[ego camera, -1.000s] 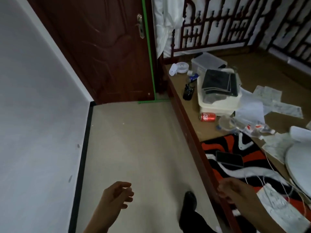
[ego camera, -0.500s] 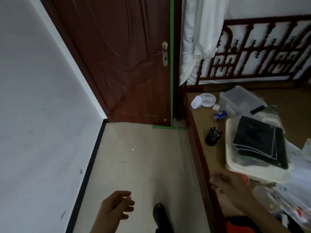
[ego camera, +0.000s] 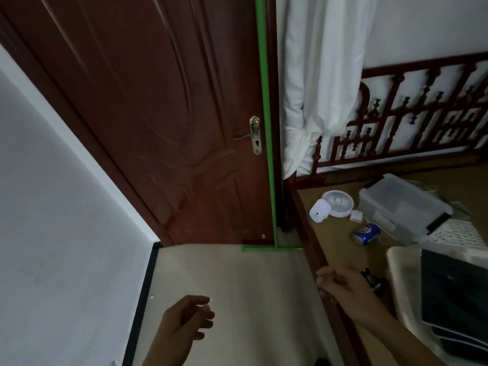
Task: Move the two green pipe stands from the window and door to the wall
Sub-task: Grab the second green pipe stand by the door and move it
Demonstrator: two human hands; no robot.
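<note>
One green pipe stand (ego camera: 266,143) is seen upright against the right edge of the brown door (ego camera: 158,114), its foot bar flat on the floor (ego camera: 237,286) (second stand not in view). Left hand (ego camera: 186,322) and right hand (ego camera: 343,283) are held loosely curled near the camera, nothing grasped. A blue can (ego camera: 366,233) is lying on the platform at right.

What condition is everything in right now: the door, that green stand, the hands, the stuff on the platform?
Door: closed.
Green pipe stand: upright against the door edge, foot on the floor.
Left hand: empty, fingers loosely curled.
Right hand: empty, fingers loosely curled.
Curtain: gathered, tied.
Blue can: lying on its side.
Plastic box: lid on.
</note>
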